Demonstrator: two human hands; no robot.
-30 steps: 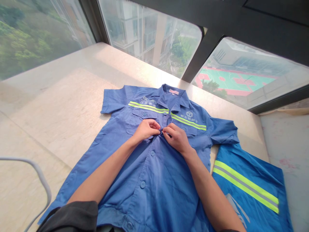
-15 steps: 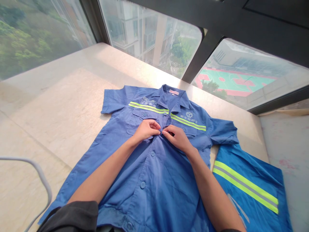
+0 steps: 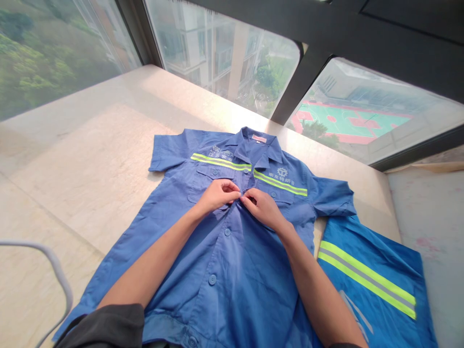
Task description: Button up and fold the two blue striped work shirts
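A blue short-sleeved work shirt (image 3: 174, 241) with yellow-green reflective stripes lies spread out, collar away from me. At mid-chest, my left hand (image 3: 220, 194) and my right hand (image 3: 261, 205) meet on its front placket, fingertips almost touching. Both pinch the shirt's edge between thumb and finger; a button there is mostly hidden by the fingers. Below the hands, a button (image 3: 227, 232) and a lower button (image 3: 212, 280) show on the placket. Above them, the collar (image 3: 241, 153) lies open, with another button (image 3: 246, 170) at the stripe.
A second, brighter blue garment (image 3: 369, 251) with a reflective stripe lies at the right, partly under the shirt's sleeve. A white cable (image 3: 58, 270) curves over the pale stone sill (image 3: 72, 159) at the left. Dark-framed windows (image 3: 224, 53) border the far side.
Both hands stay at the same spot on the placket, with only slight finger movement. The whole view has shifted a little.
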